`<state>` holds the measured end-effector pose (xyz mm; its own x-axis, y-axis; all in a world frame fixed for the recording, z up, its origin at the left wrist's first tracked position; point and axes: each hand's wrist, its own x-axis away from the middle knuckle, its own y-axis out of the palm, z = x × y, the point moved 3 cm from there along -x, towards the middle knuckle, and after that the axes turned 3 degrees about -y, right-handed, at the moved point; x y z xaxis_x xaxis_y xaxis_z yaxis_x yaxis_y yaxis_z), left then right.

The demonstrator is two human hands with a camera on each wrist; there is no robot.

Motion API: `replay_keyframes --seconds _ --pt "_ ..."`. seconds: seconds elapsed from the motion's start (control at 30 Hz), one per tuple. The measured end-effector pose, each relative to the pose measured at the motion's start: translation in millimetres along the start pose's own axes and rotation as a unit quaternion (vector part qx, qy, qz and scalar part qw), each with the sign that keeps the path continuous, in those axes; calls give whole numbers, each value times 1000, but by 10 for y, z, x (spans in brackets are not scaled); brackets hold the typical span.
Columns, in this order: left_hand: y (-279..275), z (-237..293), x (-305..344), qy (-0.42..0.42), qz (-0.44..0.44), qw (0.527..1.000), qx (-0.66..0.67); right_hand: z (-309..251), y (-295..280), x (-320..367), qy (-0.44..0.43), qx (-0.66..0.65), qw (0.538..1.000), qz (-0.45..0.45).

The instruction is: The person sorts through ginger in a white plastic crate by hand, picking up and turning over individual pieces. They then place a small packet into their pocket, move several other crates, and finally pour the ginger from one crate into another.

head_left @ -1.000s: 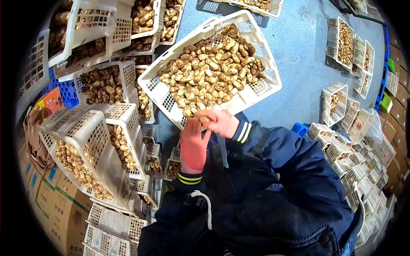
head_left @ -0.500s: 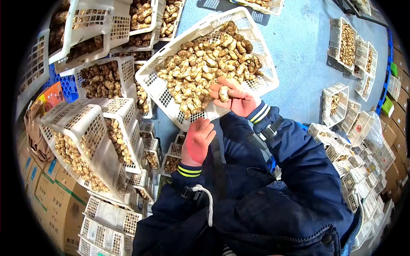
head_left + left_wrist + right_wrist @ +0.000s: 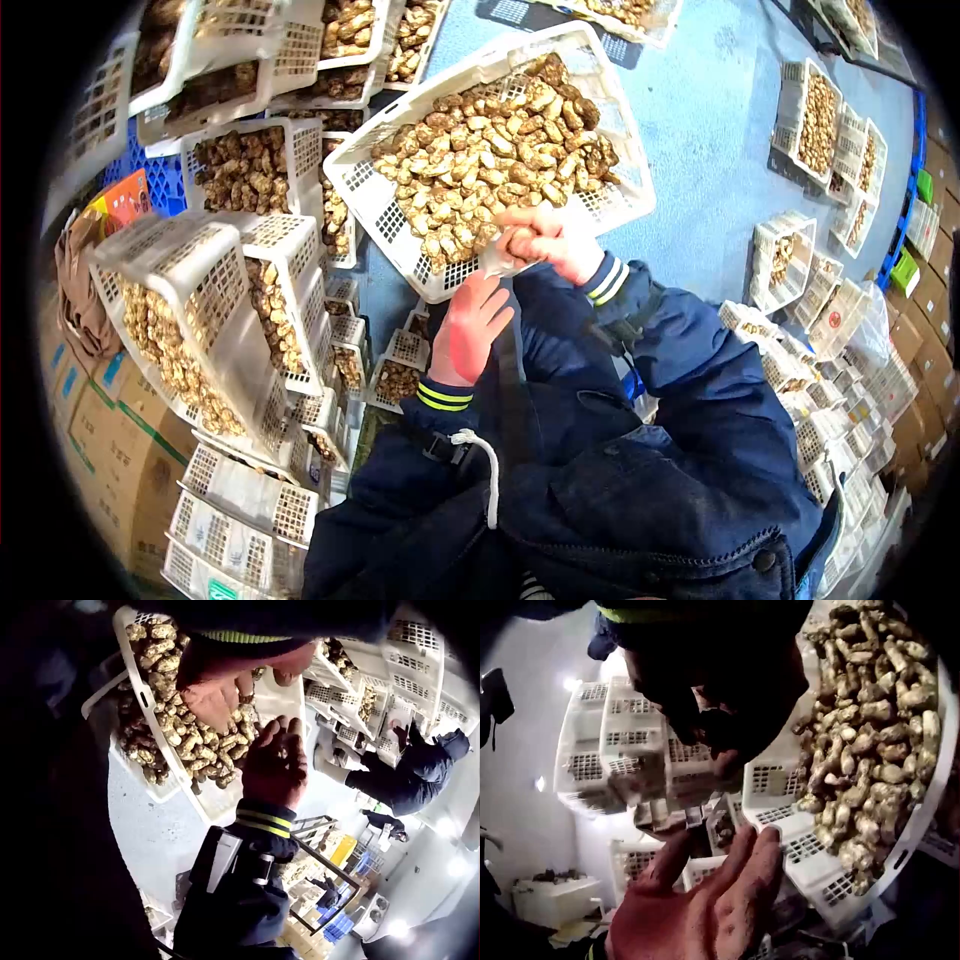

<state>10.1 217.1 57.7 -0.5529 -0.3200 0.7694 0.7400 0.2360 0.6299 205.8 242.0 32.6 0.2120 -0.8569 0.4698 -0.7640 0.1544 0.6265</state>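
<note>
A white plastic crate (image 3: 345, 165) holds a heap of brown-and-cream mushrooms (image 3: 500, 150) in front of me. Over its near edge, my right hand (image 3: 553, 245) has its fingers curled round a mushroom (image 3: 516, 243), mostly covered by them. Something pale and blurred shows at its fingertips. Just below and to the left, my left hand (image 3: 468, 328) has its fingers extended and holds nothing. In the left wrist view the right hand (image 3: 274, 765) appears with bent fingers beside the crate. The right wrist view shows the left hand (image 3: 705, 904) spread, while the right hand (image 3: 720, 697) is dark.
Stacked crates of mushrooms (image 3: 240, 170) stand close on the left, with cardboard boxes (image 3: 130, 460) below. More crates (image 3: 805, 115) stand on the blue floor (image 3: 690, 150) at the right. Another person (image 3: 416, 769) bends near crates in the left wrist view.
A second ago both hands met at the mushroom. The right hand carried it over the crate, then came back nearer the left hand, fingers curling in. The left hand has come away, fingers extended.
</note>
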Motion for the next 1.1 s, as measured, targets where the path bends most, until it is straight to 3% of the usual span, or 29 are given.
replay_keyframes --seconds 0.07,0.1,0.17,0.2,0.23,0.3,0.37,0.43,0.5,0.57,0.63,0.77,0.8,1.03,1.1 --pt "76 0 27 9 16 1000 -9 125 224 -11 24 19 1000 8" --pt "142 19 45 13 33 999 -21 116 314 -20 54 62 995 -55" --pt "230 44 116 55 -8 998 -7 24 548 -9 36 88 994 -54" --pt "310 53 161 57 -5 998 -1 -190 685 30 110 254 960 -53" --pt "392 87 209 64 0 998 5 -128 762 20 28 289 954 -79" --pt "346 90 215 84 -31 995 53 -102 927 39 17 276 958 -78" --pt "548 222 381 113 9 992 52 -225 1108 20 51 213 971 -95" --pt "613 323 521 134 -45 988 59 -282 1193 -19 117 168 972 -117" --pt "563 393 627 99 7 994 48 -402 1323 -92 90 124 978 -142" --pt "657 562 788 136 3 991 17 -580 1428 -110 30 119 982 -143" --pt "515 664 853 180 -113 977 -7 -715 1457 -119 56 89 983 -153" --pt "568 1006 1129 165 -46 985 31 -1113 1646 -84 19 68 990 -125" --pt "529 1073 1186 176 -95 979 37 -1184 1681 -86 -1 77 991 -111" --pt "481 1427 1342 179 -99 979 13 -1561 1912 58 -54 70 993 -75" --pt "560 1509 1330 167 -124 978 24 -1651 1994 113 -112 72 987 -86"
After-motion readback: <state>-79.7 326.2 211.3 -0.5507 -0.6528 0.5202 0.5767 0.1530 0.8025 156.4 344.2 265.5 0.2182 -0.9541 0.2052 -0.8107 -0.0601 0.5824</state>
